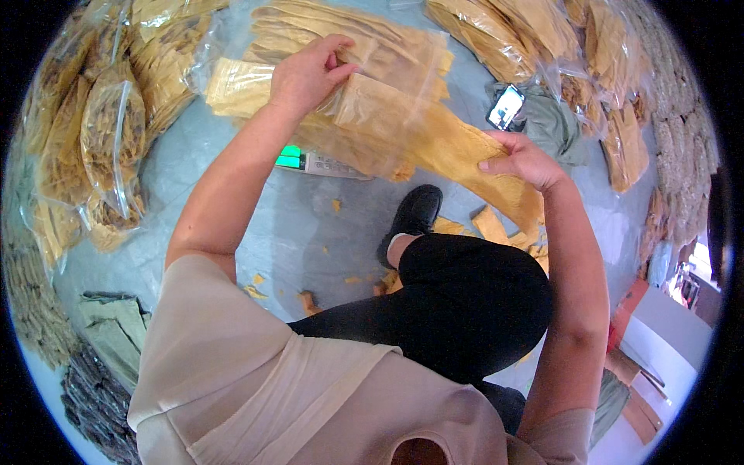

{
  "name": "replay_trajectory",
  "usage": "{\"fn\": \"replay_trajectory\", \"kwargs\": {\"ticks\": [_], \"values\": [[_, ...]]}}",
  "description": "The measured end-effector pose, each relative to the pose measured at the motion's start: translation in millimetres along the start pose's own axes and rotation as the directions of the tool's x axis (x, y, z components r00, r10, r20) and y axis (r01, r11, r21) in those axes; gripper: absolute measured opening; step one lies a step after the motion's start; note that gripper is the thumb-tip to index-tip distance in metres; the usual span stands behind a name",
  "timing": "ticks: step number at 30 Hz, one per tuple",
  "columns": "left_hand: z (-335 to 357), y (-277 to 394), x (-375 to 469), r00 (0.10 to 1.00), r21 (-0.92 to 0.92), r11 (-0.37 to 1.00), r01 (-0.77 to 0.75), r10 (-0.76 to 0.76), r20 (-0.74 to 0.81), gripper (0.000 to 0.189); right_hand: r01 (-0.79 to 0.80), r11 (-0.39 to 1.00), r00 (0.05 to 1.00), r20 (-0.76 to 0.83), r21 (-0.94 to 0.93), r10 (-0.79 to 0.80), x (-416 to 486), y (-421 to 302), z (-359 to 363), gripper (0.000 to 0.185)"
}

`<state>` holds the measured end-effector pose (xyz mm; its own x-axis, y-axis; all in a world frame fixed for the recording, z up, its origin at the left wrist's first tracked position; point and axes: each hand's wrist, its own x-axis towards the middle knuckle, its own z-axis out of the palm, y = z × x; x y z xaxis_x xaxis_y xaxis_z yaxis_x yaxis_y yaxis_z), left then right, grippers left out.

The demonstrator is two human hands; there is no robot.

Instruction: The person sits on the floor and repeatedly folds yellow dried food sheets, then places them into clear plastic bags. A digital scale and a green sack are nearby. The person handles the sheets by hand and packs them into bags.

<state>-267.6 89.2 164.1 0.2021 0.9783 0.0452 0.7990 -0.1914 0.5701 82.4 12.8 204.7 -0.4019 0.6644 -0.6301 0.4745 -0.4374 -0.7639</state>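
Note:
My left hand [311, 75] pinches the edge of a clear plastic zip bag [427, 75] between thumb and fingers. In my right hand [523, 160] is a long, flat, yellow-brown dried sheet [459, 139], held near its outer end. That sheet's far part lies in or under the clear plastic; its exact end is hard to make out. Beneath the bag, more yellow-brown sheets [325, 23] are piled on a digital scale [325, 164]. The pile hides most of the scale, but its lit green display [289, 157] shows beside my left forearm.
Bagged dried pieces lie at left [113, 131] and upper right [523, 35]. A phone [505, 107] with a lit screen rests against grey-green cloth [549, 125]. Loose yellow scraps [494, 224] lie on the grey floor [215, 168] around my black shoe [415, 212]. Folded green sacks [113, 325] sit lower left.

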Motion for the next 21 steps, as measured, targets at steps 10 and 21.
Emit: {"fn": "replay_trajectory", "kwargs": {"ticks": [10,21], "values": [[-52,-142,-2,0.855,0.184,0.98,-0.068,0.153,-0.495,0.034,-0.007,0.996,0.999,0.051,0.085,0.003,2,1,4,0.05],[-64,-131,25,0.927,-0.382,0.868,0.318,-0.368,-0.066,0.055,0.221,0.94,0.952,-0.153,-0.261,-0.266,59,-47,48,0.054]]}}
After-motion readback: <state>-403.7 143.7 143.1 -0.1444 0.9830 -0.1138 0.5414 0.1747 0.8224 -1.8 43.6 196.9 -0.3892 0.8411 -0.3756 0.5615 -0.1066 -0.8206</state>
